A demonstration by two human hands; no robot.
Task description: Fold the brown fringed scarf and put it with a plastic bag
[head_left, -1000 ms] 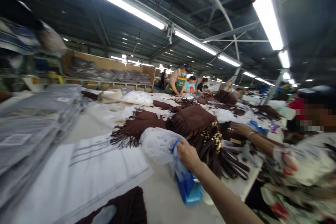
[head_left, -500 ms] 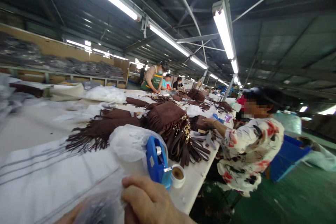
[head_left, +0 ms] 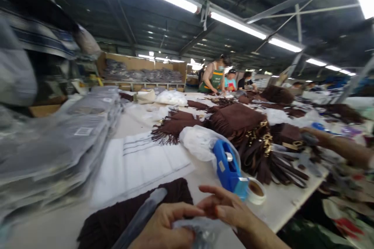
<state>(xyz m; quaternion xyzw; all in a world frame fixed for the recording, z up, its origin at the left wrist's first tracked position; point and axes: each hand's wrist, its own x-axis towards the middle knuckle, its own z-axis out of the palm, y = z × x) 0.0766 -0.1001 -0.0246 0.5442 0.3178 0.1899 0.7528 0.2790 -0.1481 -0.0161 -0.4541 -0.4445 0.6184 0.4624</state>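
Both my hands meet at the bottom edge of the head view over a small clear plastic bag (head_left: 201, 230). My left hand (head_left: 163, 229) has its fingers curled round the bag. My right hand (head_left: 226, 211) pinches the bag's top edge with thumb and fingers, its upper fingers stretched out. Under them lies a dark brown fringed piece (head_left: 117, 218) with a clear strip across it. A blue tape dispenser (head_left: 229, 169) stands just beyond my right hand, with a roll of tape (head_left: 256, 191) beside it.
A white striped cloth (head_left: 140, 165) lies left of the dispenser, and stacks of grey packed bags (head_left: 55, 140) fill the left. Brown fringed bags (head_left: 233, 122) and straps cover the table's middle. A co-worker's arm (head_left: 339, 146) reaches in at the right; other people work at the far end.
The camera swung left and back down. My right hand left the dispenser a second ago, and both hands now hold the plastic bag over the brown piece.
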